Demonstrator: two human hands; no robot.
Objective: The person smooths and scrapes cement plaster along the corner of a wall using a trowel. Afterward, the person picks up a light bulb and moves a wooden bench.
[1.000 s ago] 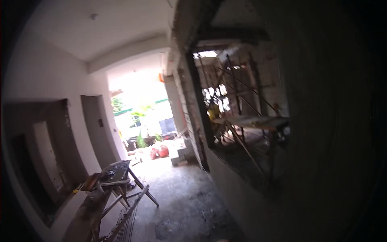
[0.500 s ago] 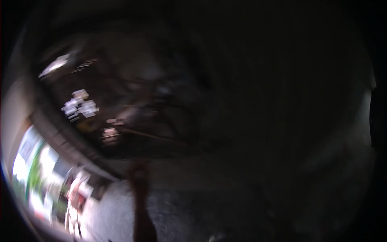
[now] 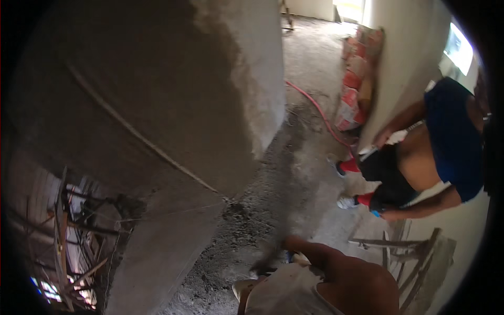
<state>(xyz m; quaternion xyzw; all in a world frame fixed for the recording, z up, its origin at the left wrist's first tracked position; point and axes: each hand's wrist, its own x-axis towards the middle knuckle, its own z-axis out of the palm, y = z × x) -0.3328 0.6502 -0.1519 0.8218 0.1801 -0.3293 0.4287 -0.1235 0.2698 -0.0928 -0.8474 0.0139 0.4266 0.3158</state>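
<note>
Neither of my hands shows at this moment. Below me a co-worker in a white sleeveless top [image 3: 286, 291] bends forward with one bare arm [image 3: 315, 252] reaching out; what that hand does is hidden. On the right stands another person in a dark blue shirt [image 3: 449, 139], dark shorts and red socks. One hand [image 3: 383, 137] of that person is close to a small pale item I cannot make out. Ahead of me is a wall [image 3: 173, 68] with damp-looking grey plaster, its far end paler. A raised slanting line [image 3: 139, 136] runs down across it.
Loose wet-looking mortar [image 3: 231, 236] lies along the wall's foot. A red hose [image 3: 317, 107] crosses the floor beside stacked red-and-white sacks [image 3: 354, 79]. A wooden trestle [image 3: 420, 252] stands at the lower right, and wooden poles [image 3: 63, 247] fill an opening at the lower left.
The view has swung from a dark, blurred scene to the plastered wall and two people. A blurred forearm at the lower edge before is out of view now.
</note>
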